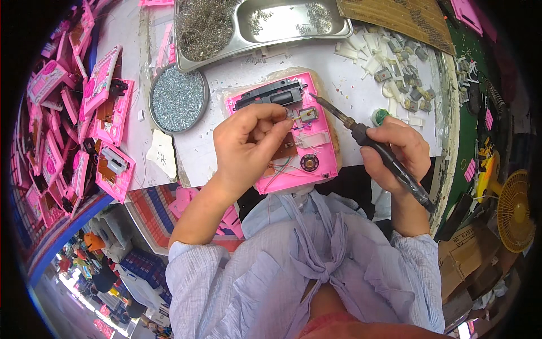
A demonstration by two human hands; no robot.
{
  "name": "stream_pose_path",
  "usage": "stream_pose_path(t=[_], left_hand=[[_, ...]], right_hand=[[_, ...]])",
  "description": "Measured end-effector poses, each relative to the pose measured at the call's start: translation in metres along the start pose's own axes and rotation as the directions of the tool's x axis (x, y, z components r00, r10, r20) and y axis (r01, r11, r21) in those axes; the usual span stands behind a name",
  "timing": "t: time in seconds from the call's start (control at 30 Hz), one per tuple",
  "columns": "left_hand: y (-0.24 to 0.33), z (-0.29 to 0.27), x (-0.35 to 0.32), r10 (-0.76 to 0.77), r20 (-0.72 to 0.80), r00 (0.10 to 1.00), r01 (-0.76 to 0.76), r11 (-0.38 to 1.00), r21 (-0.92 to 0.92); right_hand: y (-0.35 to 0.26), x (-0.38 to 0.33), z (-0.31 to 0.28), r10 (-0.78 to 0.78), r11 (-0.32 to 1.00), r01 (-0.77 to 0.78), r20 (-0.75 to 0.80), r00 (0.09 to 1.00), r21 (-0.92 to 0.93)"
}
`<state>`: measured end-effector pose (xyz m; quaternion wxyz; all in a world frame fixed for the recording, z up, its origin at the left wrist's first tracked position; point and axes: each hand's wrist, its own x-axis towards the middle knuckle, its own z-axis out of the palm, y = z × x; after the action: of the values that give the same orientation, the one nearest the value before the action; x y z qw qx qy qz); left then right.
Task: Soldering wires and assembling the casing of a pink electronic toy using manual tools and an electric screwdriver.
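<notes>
Hands grip a soldering iron [372, 141] on the right, left [251, 138] pinching wire over an opened pink toy casing [316, 150].

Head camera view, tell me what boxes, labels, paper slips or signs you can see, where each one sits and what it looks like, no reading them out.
Paper slip: white, torn-edged, dark handwriting, on the table below the round tin of screws.
Cardboard boxes: brown, dark print, on the floor at lower right, beside the yellow fan.
No screens or signs visible.
</notes>
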<state>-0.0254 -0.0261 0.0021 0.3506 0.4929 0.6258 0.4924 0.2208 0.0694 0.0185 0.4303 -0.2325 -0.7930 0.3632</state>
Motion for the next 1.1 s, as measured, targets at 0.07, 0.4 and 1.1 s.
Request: stream_pose_path(t=[0.07,0.4,1.1], left_hand=[[0.003,0.001,-0.001,-0.06,-0.013,0.998,0.058,0.994,-0.097],[0.008,-0.004,0.001,0.095,-0.092,0.991,-0.065,0.957,0.284],[0.013,-0.011,0.009,-0.026,0.01,1.0,0.021,0.941,0.336]], right_hand=[[-0.001,0.003,0.001,-0.007,1.0,0.007,0.002,1.0,-0.005],[-0.002,0.013,0.015,-0.001,0.999,0.0,0.032,0.999,0.048],[0.002,0.01,0.014,-0.046,0.998,0.041,0.13,0.99,0.038]])
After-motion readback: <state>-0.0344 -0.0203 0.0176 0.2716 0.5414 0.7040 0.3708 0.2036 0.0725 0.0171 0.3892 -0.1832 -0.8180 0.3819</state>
